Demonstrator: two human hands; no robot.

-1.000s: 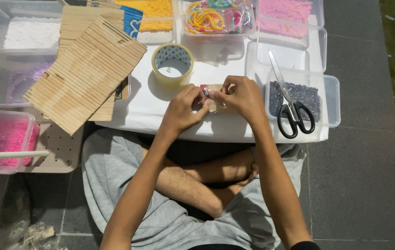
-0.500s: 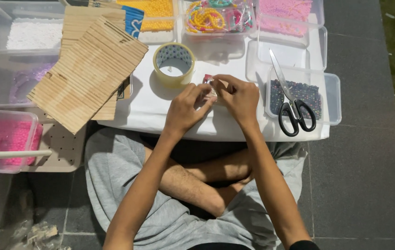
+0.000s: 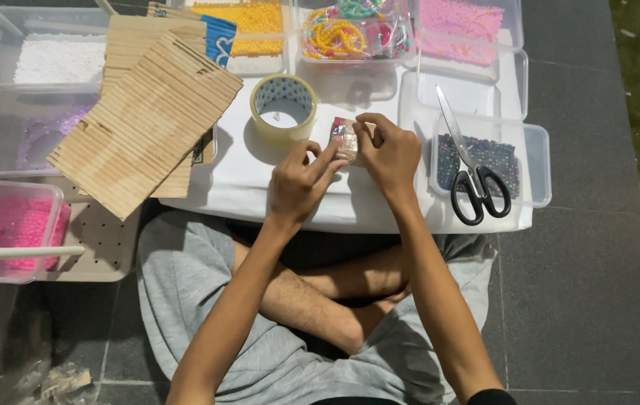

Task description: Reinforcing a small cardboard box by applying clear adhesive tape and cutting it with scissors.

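Clear plastic, the small crinkly packet (image 3: 345,137) sits pinched between left hand (image 3: 299,180) and right hand (image 3: 389,154), near the white table's (image 3: 222,180) front edge, beside the tape roll (image 3: 283,109). Best to grip both sides firmly and pull evenly.

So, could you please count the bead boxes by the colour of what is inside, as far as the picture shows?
White beads box: 1
Yellow beads box: 1
Mixed-colour beads box: 1
Light pink beads box: 1
Bright pink beads box: 1
Dark beads box, with scissors across it: 1
Total: 6 filled boxes
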